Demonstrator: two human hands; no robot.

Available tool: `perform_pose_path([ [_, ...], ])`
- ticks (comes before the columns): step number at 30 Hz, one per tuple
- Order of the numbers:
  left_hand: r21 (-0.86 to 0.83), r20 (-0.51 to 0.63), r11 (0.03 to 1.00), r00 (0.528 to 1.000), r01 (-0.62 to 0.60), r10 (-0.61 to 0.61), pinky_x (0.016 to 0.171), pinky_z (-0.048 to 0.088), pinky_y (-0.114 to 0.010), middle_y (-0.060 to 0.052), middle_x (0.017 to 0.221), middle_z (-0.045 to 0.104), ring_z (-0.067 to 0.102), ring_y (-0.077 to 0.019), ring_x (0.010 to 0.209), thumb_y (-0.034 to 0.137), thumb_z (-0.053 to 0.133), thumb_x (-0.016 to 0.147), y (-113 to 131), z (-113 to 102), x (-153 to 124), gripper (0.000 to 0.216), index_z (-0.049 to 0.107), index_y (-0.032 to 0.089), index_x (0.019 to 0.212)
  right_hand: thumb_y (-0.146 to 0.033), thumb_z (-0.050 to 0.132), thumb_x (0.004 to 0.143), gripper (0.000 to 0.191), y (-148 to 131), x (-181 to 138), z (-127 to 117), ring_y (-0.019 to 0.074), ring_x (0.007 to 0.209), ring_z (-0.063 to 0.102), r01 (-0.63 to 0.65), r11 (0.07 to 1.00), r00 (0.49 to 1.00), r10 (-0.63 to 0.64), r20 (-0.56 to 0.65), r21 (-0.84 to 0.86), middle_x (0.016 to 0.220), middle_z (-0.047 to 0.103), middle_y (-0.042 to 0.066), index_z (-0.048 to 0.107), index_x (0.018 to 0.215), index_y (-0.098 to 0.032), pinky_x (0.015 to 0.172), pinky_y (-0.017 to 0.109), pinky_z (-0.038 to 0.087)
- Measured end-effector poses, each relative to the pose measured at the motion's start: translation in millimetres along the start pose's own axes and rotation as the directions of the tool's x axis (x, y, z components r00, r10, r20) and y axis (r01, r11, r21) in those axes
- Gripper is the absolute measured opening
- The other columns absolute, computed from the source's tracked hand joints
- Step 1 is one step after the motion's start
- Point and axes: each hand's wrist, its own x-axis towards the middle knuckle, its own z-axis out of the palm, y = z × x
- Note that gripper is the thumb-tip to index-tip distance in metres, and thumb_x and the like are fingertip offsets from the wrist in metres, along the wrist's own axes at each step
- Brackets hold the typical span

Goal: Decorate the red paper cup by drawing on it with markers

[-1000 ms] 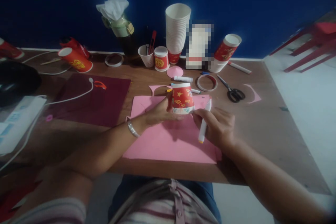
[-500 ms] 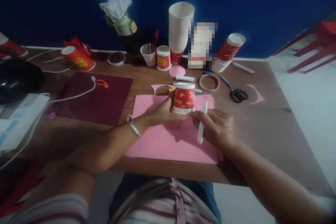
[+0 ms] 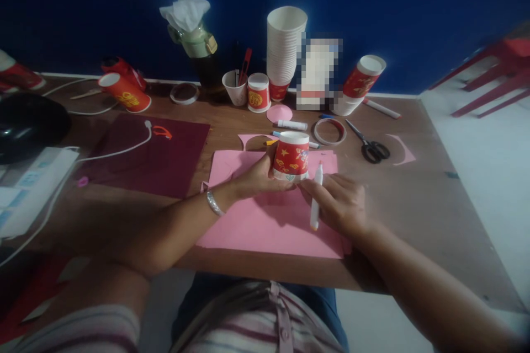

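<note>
A red paper cup (image 3: 292, 155) with gold stars and clouds is held upside down over the pink sheets (image 3: 265, 220). Along its white lower band run small green drawn marks. My left hand (image 3: 263, 174) is closed around the cup's left side and underside, a silver bracelet on the wrist. In my right hand (image 3: 342, 198) is a white marker (image 3: 317, 198), tip pointing up and away from the cup. The right thumb and index finger reach to the cup's lower right rim; whether they press on it I cannot tell.
Behind the sheets lie several markers (image 3: 292, 125), a tape roll (image 3: 329, 131) and black-handled scissors (image 3: 375, 151). A tall cup stack (image 3: 284, 49), a pen cup (image 3: 234, 88) and a tissue holder (image 3: 199, 47) stand by the wall. White cables (image 3: 116, 155) cross the left side.
The cup has turned slightly in my left hand, its printed pattern shifting a little left. The marker in my right hand has moved slightly left and down.
</note>
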Motion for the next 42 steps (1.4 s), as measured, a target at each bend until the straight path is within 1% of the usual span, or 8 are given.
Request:
perform_pose_path([
  [7,-0.089,0.073,0.996,0.997,0.028,-0.022,0.111,0.057,-0.052,-0.014,0.127,0.080,0.075,-0.0342,0.124,0.037,0.098,0.080,-3,-3,1,0.057,0.070,0.019,0.126,-0.011,0.065,0.105,0.016,2,-1,2,0.0121,0.058,0.049,0.041,0.998,0.999,-0.040,-0.003,0.050,0.067,0.058,-0.005,0.074,0.114,-0.021,0.059,0.030,0.039],
  [11,-0.161,0.077,0.987,0.997,0.014,-0.002,0.108,0.058,-0.048,-0.014,0.126,0.080,0.075,-0.0316,0.121,0.032,0.098,0.080,-7,-9,1,0.059,0.070,0.019,0.130,-0.023,0.070,0.107,0.033,1,-2,-1,0.0127,0.063,0.058,-0.025,0.985,0.998,0.033,-0.047,0.169,0.077,0.065,-0.003,0.069,0.140,-0.021,0.061,0.027,0.044],
  [13,-0.219,0.100,0.976,0.995,-0.002,0.024,0.110,0.058,-0.047,-0.015,0.131,0.079,0.074,-0.0317,0.126,0.030,0.097,0.080,-8,-12,2,0.060,0.070,0.020,0.133,-0.031,0.065,0.111,0.035,-1,-2,-7,0.0126,0.065,0.060,-0.078,0.969,0.991,0.101,-0.087,0.234,0.082,0.064,-0.001,0.070,0.145,-0.022,0.059,0.025,0.047],
  [16,-0.271,0.120,0.963,0.992,0.003,0.030,0.113,0.057,-0.046,-0.014,0.135,0.077,0.072,-0.0317,0.131,0.028,0.096,0.082,-7,-13,2,0.058,0.071,0.020,0.134,-0.030,0.059,0.112,0.033,-7,0,-14,0.0144,0.069,0.067,-0.155,0.937,0.972,0.201,-0.121,0.312,0.086,0.068,0.002,0.073,0.140,-0.023,0.061,0.024,0.053],
  [20,-0.251,0.106,0.968,0.994,0.016,0.011,0.113,0.057,-0.047,-0.013,0.133,0.078,0.073,-0.0314,0.129,0.027,0.096,0.081,-4,-12,2,0.061,0.072,0.022,0.137,-0.030,0.066,0.107,0.012,-17,4,-17,0.0176,0.068,0.074,-0.248,0.901,0.946,0.305,-0.111,0.356,0.081,0.076,0.003,0.073,0.114,-0.022,0.063,0.027,0.060],
  [24,-0.205,0.068,0.979,0.998,0.003,0.011,0.113,0.058,-0.048,-0.013,0.131,0.079,0.073,-0.0315,0.127,0.024,0.096,0.081,-1,-12,1,0.057,0.073,0.021,0.133,-0.027,0.070,0.106,0.004,-20,6,-15,0.0171,0.069,0.077,-0.223,0.906,0.952,0.282,-0.120,0.361,0.081,0.078,0.001,0.067,0.104,-0.025,0.062,0.026,0.061],
  [32,-0.114,0.092,0.993,0.996,-0.009,0.020,0.115,0.058,-0.048,-0.014,0.136,0.078,0.072,-0.0335,0.134,0.024,0.095,0.081,-4,-10,0,0.063,0.069,0.022,0.138,-0.018,0.071,0.101,0.009,-20,9,-18,0.0138,0.066,0.076,-0.238,0.907,0.957,0.281,-0.077,0.348,0.078,0.076,-0.003,0.065,0.100,-0.026,0.061,0.023,0.059],
  [42,-0.129,0.111,0.992,0.994,0.018,-0.003,0.111,0.058,-0.050,-0.014,0.133,0.077,0.073,-0.0323,0.129,0.030,0.095,0.083,-5,-8,0,0.068,0.064,0.021,0.144,-0.013,0.071,0.100,0.012,-20,10,-16,0.0115,0.066,0.075,-0.210,0.916,0.964,0.252,-0.083,0.343,0.079,0.076,-0.003,0.065,0.101,-0.024,0.063,0.020,0.059],
])
